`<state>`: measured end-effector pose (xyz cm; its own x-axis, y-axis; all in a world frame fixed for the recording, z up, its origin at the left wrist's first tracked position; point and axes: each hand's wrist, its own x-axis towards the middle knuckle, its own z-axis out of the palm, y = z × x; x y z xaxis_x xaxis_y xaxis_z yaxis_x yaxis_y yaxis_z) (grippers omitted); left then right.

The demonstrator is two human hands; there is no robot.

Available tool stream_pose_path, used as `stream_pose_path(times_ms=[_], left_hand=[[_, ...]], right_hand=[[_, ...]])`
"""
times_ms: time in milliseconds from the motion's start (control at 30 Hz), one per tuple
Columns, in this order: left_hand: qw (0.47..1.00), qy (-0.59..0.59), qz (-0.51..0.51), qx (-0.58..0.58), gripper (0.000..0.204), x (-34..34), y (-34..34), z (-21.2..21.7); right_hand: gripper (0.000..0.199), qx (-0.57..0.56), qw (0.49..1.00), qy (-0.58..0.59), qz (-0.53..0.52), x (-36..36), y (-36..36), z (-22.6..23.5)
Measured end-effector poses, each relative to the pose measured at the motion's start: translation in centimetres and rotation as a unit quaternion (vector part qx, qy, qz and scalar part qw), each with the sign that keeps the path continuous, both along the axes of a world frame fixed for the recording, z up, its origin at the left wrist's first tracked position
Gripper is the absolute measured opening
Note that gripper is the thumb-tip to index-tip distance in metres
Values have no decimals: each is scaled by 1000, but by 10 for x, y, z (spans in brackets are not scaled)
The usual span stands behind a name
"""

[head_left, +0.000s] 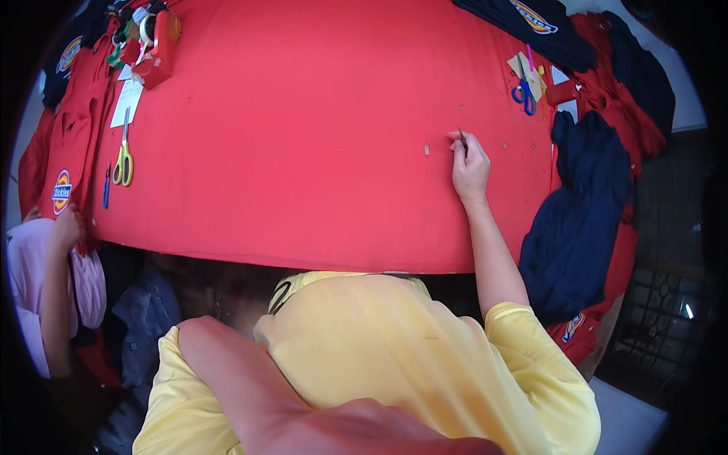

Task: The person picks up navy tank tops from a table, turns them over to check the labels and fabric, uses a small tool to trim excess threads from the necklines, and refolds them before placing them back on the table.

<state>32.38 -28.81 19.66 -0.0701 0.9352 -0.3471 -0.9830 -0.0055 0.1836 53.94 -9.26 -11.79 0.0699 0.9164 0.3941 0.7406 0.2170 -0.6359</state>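
Observation:
My right hand (472,168) is closed above the red cloth-covered table (303,136), toward the right. Between its fingertips is a thin dark pointed tool (462,138), too small to tell its exact kind. A small pale scrap (427,150) lies on the cloth just left of the hand. Other tiny bits lie to the hand's right. My left arm (243,364) is bent up close in front of the yellow shirt (364,334). The blurred left hand (379,428) is at the bottom edge, its fingers hidden.
At the left lie yellow-handled scissors (123,167), a blue pen-like tool (106,186) and a red tape dispenser (158,53). Blue-handled scissors (523,92) rest at the far right. Dark navy garments (576,220) line the right edge. Another person's hand (68,227) touches red garments at left.

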Motion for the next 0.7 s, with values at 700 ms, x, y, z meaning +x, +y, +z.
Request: stream_pose_path(times_ms=[700], left_hand=[[816,-87,-210,532,38,-40,36,-92]], right_hand=[[11,51,997,-56,1,9,5,-7]])
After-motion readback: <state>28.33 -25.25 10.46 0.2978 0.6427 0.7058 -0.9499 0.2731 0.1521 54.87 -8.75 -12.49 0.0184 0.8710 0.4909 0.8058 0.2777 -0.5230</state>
